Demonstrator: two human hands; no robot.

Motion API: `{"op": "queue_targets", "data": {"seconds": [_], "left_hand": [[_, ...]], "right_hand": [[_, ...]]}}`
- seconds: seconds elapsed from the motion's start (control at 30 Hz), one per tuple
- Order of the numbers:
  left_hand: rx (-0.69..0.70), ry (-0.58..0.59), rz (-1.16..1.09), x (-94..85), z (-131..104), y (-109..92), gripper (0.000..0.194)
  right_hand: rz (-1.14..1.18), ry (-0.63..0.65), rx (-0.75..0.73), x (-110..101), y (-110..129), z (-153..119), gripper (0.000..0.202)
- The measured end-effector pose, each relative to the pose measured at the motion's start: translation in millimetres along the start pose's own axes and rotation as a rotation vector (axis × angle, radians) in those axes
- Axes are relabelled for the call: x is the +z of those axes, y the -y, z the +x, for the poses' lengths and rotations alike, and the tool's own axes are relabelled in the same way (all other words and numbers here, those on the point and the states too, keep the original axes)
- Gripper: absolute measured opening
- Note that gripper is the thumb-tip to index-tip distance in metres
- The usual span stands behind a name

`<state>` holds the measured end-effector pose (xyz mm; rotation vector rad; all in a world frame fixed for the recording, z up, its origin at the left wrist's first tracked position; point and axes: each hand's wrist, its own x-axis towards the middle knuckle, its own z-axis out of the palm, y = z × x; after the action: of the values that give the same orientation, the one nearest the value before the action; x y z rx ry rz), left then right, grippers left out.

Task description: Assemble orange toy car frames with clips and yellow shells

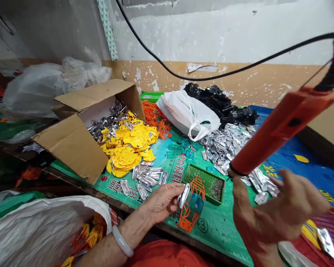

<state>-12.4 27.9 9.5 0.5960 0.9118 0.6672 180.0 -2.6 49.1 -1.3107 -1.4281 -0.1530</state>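
Observation:
Between the thumb and fingers of my left hand (pixel 167 200) is a small shiny silver plastic part (pixel 184 195). Just right of it, an orange plastic frame (pixel 186 218) lies on the green table cover with a clear teal piece (pixel 196 203) set in it. My right hand (pixel 275 218), somewhat blurred, has its fingers apart and appears to hold nothing. Above that hand hangs a red-orange electric screwdriver (pixel 281 129), tip pointing down and left. Behind the frame sits a green tray (pixel 196 173) with small screws in its right part.
Yellow plastic parts (pixel 130 144) spill from a cardboard box (pixel 91 152). Silver parts (pixel 225 144) lie heaped behind the tray. Farther back are a white plastic bag (pixel 183 111), orange frames (pixel 154 116) and black parts (pixel 219 104). A black cable (pixel 195 79) crosses overhead. A white sack (pixel 50 226) stands lower left.

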Motion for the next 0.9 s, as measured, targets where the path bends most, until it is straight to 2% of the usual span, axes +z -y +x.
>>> {"op": "queue_targets", "data": {"seconds": [0.07, 0.1, 0.17, 0.23, 0.3, 0.43, 0.53, 0.63, 0.77, 0.9], "left_hand": [[0.005, -0.004, -0.029, -0.4, -1, 0, 0.035], [0.008, -0.007, -0.042, -0.8, -3, 0, 0.035], [0.016, -0.017, -0.062, -2.4, -6, 1, 0.036], [0.026, -0.03, -0.076, -5.2, -10, 3, 0.036], [0.037, -0.043, -0.093, -8.9, -15, 6, 0.036], [0.049, -0.034, -0.106, -17.7, -26, 10, 0.031], [0.055, -0.005, -0.15, -24.7, -33, 9, 0.03], [0.054, 0.011, -0.187, -31.9, -38, 7, 0.027], [0.11, 0.01, -0.286, -37.5, -44, 8, 0.021], [0.076, 0.172, -0.434, -37.3, -41, 16, 0.045]], "right_hand": [[-0.03, 0.062, -0.125, 6, -2, -1, 0.059], [-0.024, 0.111, -0.141, 11, -4, 2, 0.043], [0.066, 0.342, -0.069, 29, -10, 14, 0.022], [0.089, 0.592, 0.001, 56, -13, 30, 0.026], [0.053, 0.822, -0.037, 88, -13, 44, 0.032], [0.016, 1.041, -0.249, 155, -1, 50, 0.023], [-0.052, 1.168, -0.436, 195, 12, 40, 0.024], [-0.135, 1.247, -0.542, 221, 21, 31, 0.028], [-0.15, 1.291, -0.561, 229, 21, 25, 0.029], [-0.011, 1.281, -0.51, 230, 11, 28, 0.019]]}}
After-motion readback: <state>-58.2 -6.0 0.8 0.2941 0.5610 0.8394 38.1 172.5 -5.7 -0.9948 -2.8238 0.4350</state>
